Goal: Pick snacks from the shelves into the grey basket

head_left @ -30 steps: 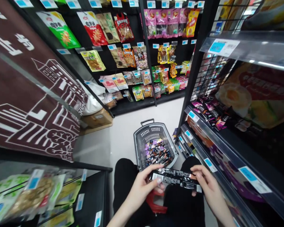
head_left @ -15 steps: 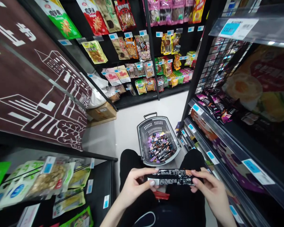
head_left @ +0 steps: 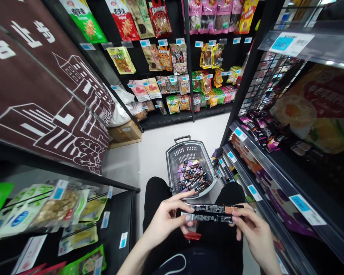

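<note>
A long, narrow black snack packet with white print and an orange patch is stretched level between my hands, above my lap. My left hand pinches its left end, thumb on top and the index finger raised off the wrapper. My right hand grips the right end between thumb and fingers. Just beyond my knees stands a grey shopping basket on the floor, holding several black and purple packets. A small red object shows below my left fingers, its kind unclear.
Close on my right rises a shelf rack with purple-black packets and price tags. Bagged snacks lie on a left shelf beside a brown printed banner. A cardboard box sits before the back shelves.
My left index finger has lifted from the packet. Both hands still hold its ends, and the packet is nearly in place. The view has shifted slightly.
</note>
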A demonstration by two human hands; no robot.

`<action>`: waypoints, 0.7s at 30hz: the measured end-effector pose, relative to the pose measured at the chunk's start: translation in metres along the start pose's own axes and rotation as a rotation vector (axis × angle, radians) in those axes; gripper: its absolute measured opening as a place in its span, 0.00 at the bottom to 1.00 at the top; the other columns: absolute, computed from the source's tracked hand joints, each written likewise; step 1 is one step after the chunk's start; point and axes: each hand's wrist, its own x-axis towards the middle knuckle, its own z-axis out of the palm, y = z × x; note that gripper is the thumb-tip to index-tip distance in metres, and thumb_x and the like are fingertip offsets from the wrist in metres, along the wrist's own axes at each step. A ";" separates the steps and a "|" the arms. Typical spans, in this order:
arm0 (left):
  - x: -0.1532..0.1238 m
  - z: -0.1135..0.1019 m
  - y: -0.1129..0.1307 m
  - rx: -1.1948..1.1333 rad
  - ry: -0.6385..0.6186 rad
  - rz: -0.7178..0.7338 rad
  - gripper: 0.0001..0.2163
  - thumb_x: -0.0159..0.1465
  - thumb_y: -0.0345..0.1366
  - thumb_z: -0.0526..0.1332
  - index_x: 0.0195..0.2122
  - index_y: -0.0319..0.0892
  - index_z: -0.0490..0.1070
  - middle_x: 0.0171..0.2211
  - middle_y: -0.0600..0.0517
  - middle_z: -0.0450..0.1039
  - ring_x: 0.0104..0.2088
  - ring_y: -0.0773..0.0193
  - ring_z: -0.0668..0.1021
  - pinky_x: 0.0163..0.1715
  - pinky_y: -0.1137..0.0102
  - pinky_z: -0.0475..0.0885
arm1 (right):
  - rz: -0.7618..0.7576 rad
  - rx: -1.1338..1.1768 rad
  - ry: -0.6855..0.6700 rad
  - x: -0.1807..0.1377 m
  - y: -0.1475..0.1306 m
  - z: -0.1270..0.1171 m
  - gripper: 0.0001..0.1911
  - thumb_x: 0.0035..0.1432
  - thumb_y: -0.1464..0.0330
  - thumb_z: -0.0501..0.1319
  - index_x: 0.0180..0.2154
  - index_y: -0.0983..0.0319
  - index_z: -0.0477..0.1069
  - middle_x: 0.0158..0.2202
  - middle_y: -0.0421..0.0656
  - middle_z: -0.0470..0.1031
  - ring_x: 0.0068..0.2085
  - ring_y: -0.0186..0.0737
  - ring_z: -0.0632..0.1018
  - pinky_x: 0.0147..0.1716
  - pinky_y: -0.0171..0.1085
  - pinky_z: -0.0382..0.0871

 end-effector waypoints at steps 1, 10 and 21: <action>0.000 0.000 0.000 -0.001 -0.001 -0.001 0.04 0.53 0.31 0.64 0.28 0.37 0.76 0.59 0.40 0.59 0.26 0.63 0.79 0.20 0.70 0.77 | 0.004 -0.012 -0.023 -0.001 -0.002 0.000 0.07 0.54 0.64 0.62 0.29 0.61 0.73 0.39 0.42 0.67 0.17 0.25 0.70 0.18 0.33 0.69; -0.002 0.000 -0.004 0.032 0.040 0.026 0.03 0.52 0.31 0.64 0.23 0.36 0.75 0.56 0.40 0.65 0.22 0.67 0.77 0.20 0.69 0.75 | 0.076 0.006 -0.058 -0.003 -0.011 0.005 0.12 0.47 0.62 0.66 0.22 0.63 0.70 0.42 0.51 0.68 0.34 0.42 0.74 0.27 0.39 0.73; -0.003 0.016 -0.007 0.149 0.376 0.161 0.16 0.51 0.33 0.67 0.29 0.43 0.56 0.44 0.45 0.75 0.33 0.61 0.78 0.29 0.69 0.74 | -0.020 -0.121 0.119 0.003 -0.003 0.031 0.17 0.46 0.64 0.66 0.22 0.60 0.57 0.32 0.41 0.68 0.33 0.39 0.72 0.33 0.36 0.68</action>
